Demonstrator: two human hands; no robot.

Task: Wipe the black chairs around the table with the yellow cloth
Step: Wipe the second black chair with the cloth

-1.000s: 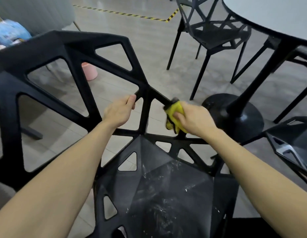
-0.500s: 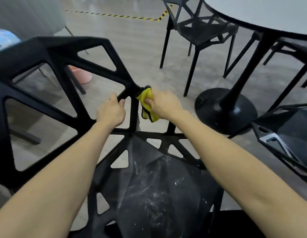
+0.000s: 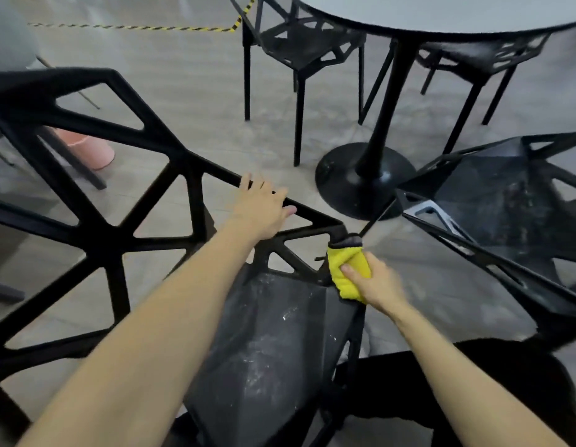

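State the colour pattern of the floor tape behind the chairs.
Yellow and black stripes on the floor tape, head view.

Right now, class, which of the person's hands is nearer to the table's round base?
Right. The right hand, gripping the yellow cloth on the chair's corner, sits just below the base. The left hand rests on the chair's top bar, further left.
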